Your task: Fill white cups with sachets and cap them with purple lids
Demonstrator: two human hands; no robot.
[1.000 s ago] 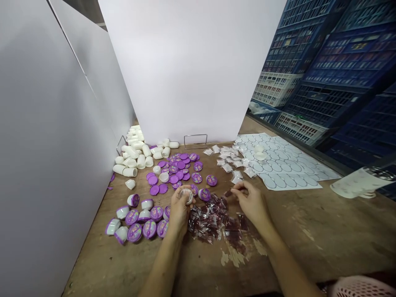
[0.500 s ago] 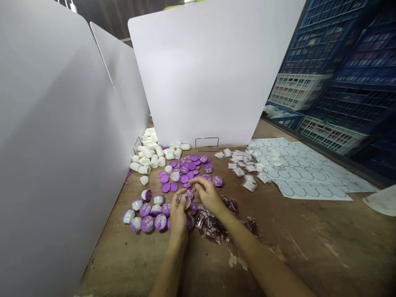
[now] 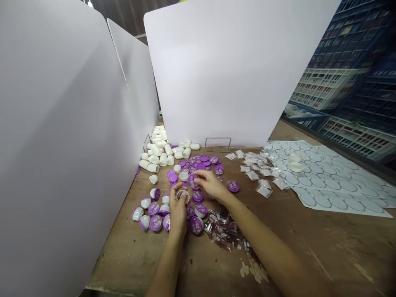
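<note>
In the head view, my left hand [image 3: 177,212] is closed round a small white cup [image 3: 187,197], its open top facing up with the thumb at the rim. Right of it, my right hand [image 3: 214,186] pinches a purple lid [image 3: 193,182] at its edge, tilted above the table. Loose purple lids [image 3: 204,158] lie in a heap behind the hands. Several white cups with purple printed lids [image 3: 155,222] surround my left hand. By my right forearm lies a pile of dark red sachets [image 3: 223,231].
White cups [image 3: 157,150], many nested in stacks, lie at the back left. Small white sachets [image 3: 255,165] and sheets printed with ovals [image 3: 321,173] lie to the right. White partitions [image 3: 222,74] stand at left and back; stacked crates [image 3: 324,86] rise beyond the right edge.
My right hand has moved away from the cup and now has a purple lid in its fingers. The left hand still holds the cup. The view has turned slightly left.
</note>
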